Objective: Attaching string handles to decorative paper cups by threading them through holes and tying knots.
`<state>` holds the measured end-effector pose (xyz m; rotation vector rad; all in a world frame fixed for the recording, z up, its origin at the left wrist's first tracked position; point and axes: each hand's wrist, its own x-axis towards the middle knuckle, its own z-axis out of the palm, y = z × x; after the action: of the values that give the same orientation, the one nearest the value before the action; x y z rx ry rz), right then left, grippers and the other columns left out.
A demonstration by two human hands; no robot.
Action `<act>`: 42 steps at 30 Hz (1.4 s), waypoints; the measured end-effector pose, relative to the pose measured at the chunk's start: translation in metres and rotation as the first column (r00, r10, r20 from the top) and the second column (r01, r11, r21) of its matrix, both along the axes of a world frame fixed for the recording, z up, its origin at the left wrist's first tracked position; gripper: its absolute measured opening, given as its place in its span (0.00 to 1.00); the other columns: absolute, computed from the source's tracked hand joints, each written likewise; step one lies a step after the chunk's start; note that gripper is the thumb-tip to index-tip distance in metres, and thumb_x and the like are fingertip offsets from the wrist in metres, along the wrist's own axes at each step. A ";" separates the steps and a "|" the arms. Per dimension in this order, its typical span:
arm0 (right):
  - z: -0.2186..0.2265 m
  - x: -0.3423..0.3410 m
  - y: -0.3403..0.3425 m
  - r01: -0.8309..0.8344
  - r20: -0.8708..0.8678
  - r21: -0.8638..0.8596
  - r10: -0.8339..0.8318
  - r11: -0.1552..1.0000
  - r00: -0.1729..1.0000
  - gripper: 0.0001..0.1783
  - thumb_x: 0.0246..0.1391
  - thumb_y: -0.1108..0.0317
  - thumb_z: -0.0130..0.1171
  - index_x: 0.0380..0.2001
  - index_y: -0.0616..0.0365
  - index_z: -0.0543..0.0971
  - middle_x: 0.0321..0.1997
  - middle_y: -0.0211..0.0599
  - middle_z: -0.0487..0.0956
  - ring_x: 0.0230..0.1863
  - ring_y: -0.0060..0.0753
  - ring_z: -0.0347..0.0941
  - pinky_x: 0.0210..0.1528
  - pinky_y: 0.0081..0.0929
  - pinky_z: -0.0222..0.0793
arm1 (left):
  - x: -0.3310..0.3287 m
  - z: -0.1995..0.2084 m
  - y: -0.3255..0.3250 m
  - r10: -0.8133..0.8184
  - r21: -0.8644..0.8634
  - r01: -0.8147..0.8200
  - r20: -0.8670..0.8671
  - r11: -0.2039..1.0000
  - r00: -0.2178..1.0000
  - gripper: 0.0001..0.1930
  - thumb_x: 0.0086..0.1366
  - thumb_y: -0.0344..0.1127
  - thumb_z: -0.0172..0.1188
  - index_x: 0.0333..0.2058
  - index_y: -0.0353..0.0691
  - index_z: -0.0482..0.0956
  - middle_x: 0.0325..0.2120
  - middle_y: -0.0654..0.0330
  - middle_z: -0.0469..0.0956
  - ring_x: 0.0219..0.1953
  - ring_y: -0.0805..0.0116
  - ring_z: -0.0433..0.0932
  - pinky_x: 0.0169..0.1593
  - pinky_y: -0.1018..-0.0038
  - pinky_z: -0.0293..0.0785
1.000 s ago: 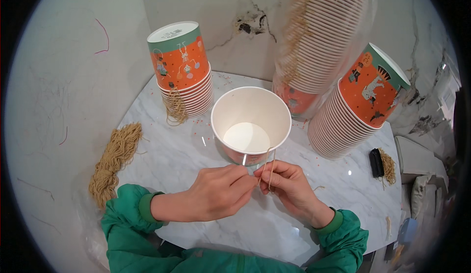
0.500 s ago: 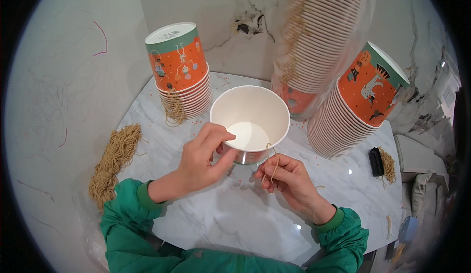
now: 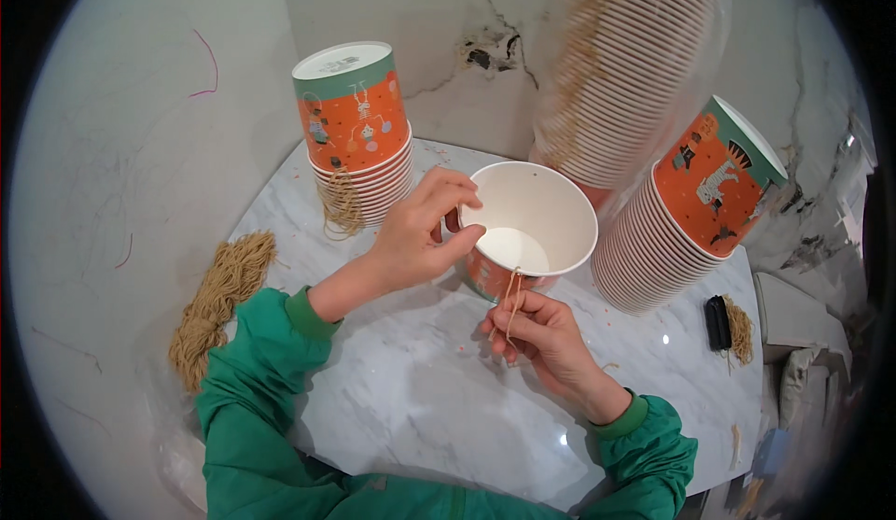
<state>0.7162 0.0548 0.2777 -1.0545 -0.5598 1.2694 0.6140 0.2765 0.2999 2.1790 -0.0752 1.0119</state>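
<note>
An upright paper bucket [image 3: 523,204], white inside with an orange printed outside, stands on the marble table in front of me. At its left rim is my left hand [image 3: 415,231], fingers over the rim and thumb against the outer wall. A short tan cord [image 3: 511,298] runs down from the near rim to my right hand [image 3: 546,338], which pinches it between thumb and fingers. Whether the cord passes through the bucket wall is too small to tell. A small dark dot shows inside the far rim.
Upturned stacks of orange buckets stand at the back left [image 3: 355,114] and right [image 3: 695,184]. Between them rises a tall plastic-wrapped stack [image 3: 630,72]. A bundle of tan cords [image 3: 224,296] lies at the left edge. A black clip-like object [image 3: 717,322] holds more cord at right.
The bucket has shifted right, along with my left hand at its rim. My right hand stays in nearly the same place, still pinching the cord. The whole view has swung slightly.
</note>
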 end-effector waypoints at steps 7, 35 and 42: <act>-0.002 -0.006 0.010 0.057 0.052 -0.014 -0.056 0.998 0.997 0.04 0.63 0.72 0.60 0.40 0.59 0.79 0.38 0.36 0.83 0.30 0.22 0.79 0.28 0.18 0.71 | -0.033 -0.004 -0.055 0.041 -0.311 -0.107 -0.210 0.944 0.977 0.10 0.63 0.33 0.68 0.40 0.37 0.80 0.33 0.63 0.73 0.28 0.78 0.71 0.31 0.80 0.70; 0.006 -0.014 -0.001 0.218 0.496 0.053 -0.215 0.974 0.841 0.05 0.64 0.73 0.60 0.37 0.64 0.76 0.29 0.27 0.79 0.27 0.14 0.74 0.30 0.15 0.70 | -0.027 -0.009 -0.062 -0.356 -0.816 0.025 -0.225 0.578 0.907 0.06 0.70 0.31 0.61 0.37 0.35 0.77 0.29 0.63 0.81 0.27 0.79 0.78 0.31 0.79 0.75; -0.020 -0.003 -0.016 0.290 0.658 0.066 -0.260 0.955 0.707 0.06 0.64 0.70 0.62 0.37 0.61 0.76 0.30 0.26 0.79 0.27 0.15 0.76 0.26 0.13 0.66 | -0.031 -0.010 -0.056 -0.445 -0.984 0.017 -0.064 0.175 0.893 0.05 0.70 0.32 0.62 0.39 0.38 0.77 0.33 0.60 0.82 0.29 0.75 0.80 0.33 0.77 0.77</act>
<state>0.7130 0.0391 0.2573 -1.5757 -0.8728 0.6089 0.5832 0.2201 0.2897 0.9854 0.3234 0.2318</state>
